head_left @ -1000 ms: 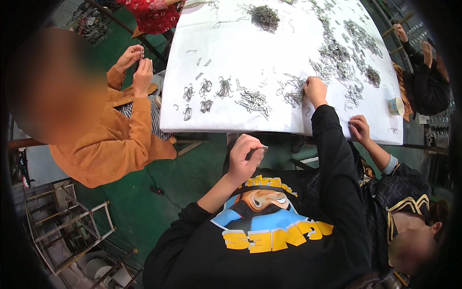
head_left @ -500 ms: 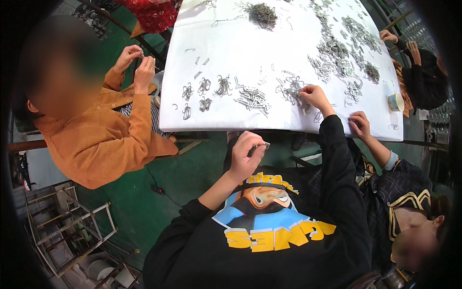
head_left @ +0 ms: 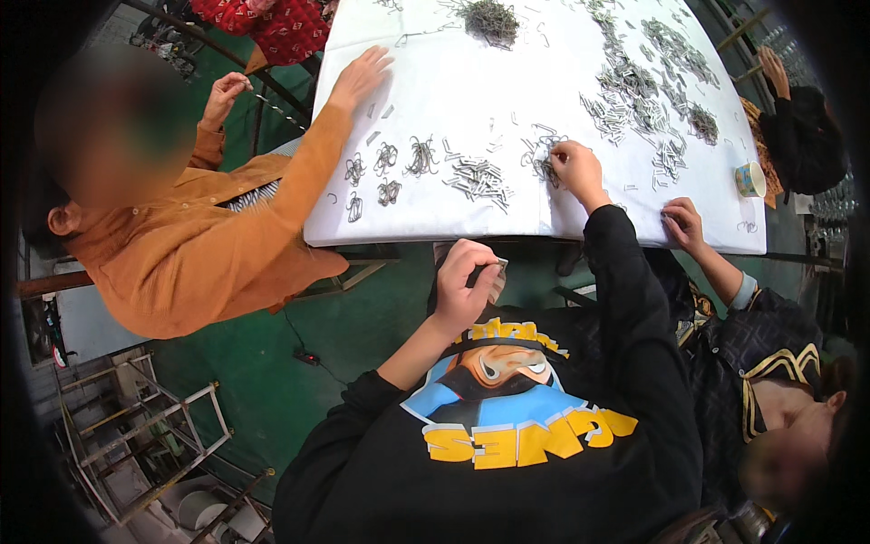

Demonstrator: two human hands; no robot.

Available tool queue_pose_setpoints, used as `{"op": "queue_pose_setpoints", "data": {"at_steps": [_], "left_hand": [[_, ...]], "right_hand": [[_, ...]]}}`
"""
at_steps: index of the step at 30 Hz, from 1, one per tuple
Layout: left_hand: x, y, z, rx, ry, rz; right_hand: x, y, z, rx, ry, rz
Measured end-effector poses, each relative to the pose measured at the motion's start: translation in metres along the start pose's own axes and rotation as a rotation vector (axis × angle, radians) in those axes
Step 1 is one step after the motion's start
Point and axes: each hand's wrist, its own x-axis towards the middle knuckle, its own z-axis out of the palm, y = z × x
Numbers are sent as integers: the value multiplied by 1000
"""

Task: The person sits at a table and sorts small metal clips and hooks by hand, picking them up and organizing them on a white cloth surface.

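Observation:
My left hand (head_left: 464,283) is closed in a pinch just off the table's near edge, with a small grey metal piece (head_left: 501,265) between thumb and fingertip. Over the table, my right hand (head_left: 580,172) reaches into a loose pile of bent wire hooks (head_left: 536,161). Its fingers are pressed together, and whatever they grip is hidden. To the left of that pile lies a heap of short metal tubes (head_left: 478,179).
Small bundles of wire loops (head_left: 420,156) sit on the white-covered table (head_left: 435,100) at left. Larger metal heaps (head_left: 634,86) lie farther right, near a paper cup (head_left: 749,179). Co-workers sit around; an orange sleeve (head_left: 308,181) reaches in from the left.
My right hand has shifted slightly left and farther into the hook pile. The co-worker in orange has stretched one arm onto the table. My left hand stays nearly in place.

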Motion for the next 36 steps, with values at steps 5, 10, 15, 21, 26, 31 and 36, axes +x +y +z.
{"op": "queue_pose_setpoints", "data": {"at_steps": [5, 10, 15, 21, 26, 31, 36], "left_hand": [[4, -3, 4, -5, 0, -6], [2, -8, 1, 28, 48, -25], [3, -9, 4, -34, 78, -86], [2, -13, 7, -27, 30, -107], [3, -27, 5, 128, -19, 120], [6, -65, 3, 124, 3, 54], [39, -138, -21, 600, -59, -117]], "right_hand": [[-11, 16, -7, 805, 59, 301], [-69, -85, -59, 1372, -211, 325], [-114, -132, -70, 1450, -361, 329], [-120, -142, -58, 1406, -244, 386], [-132, -156, -56, 1132, -42, 280], [-138, -155, -62, 848, 134, -56], [-143, -152, -64, 808, 116, -82]]}}
